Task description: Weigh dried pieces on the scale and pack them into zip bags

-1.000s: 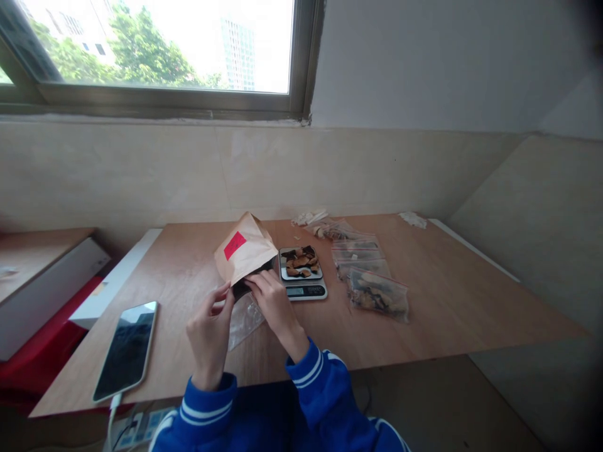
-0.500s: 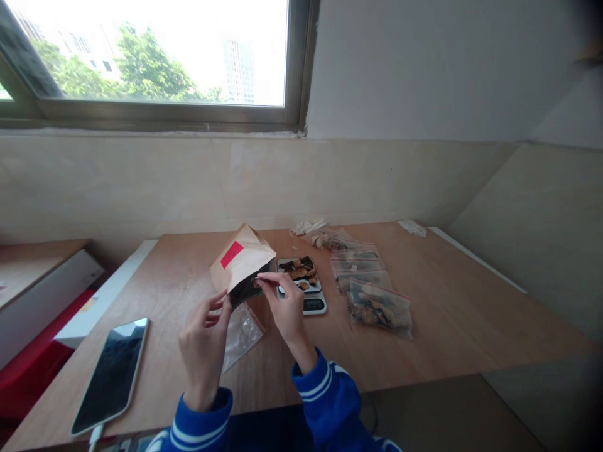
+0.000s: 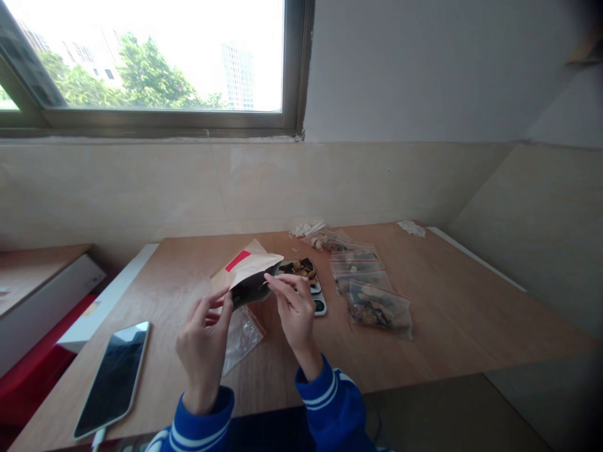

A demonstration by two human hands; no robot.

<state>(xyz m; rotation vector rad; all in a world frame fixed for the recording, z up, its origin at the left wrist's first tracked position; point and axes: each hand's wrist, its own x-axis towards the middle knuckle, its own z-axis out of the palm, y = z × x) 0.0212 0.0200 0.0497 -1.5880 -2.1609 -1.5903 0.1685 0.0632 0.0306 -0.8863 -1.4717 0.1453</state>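
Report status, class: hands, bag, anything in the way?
Left hand grips paper bag. Right hand pinching at bag mouth. Scale close behind; empty zip bag beneath.

Paper bag held above middle of bench, between left hand and right hand. Scale just behind right hand, partly hidden by bag. Empty plastic bag flat on bench under hands. Row of filled bags right of scale. Phone near left front edge. Window behind, above bench.
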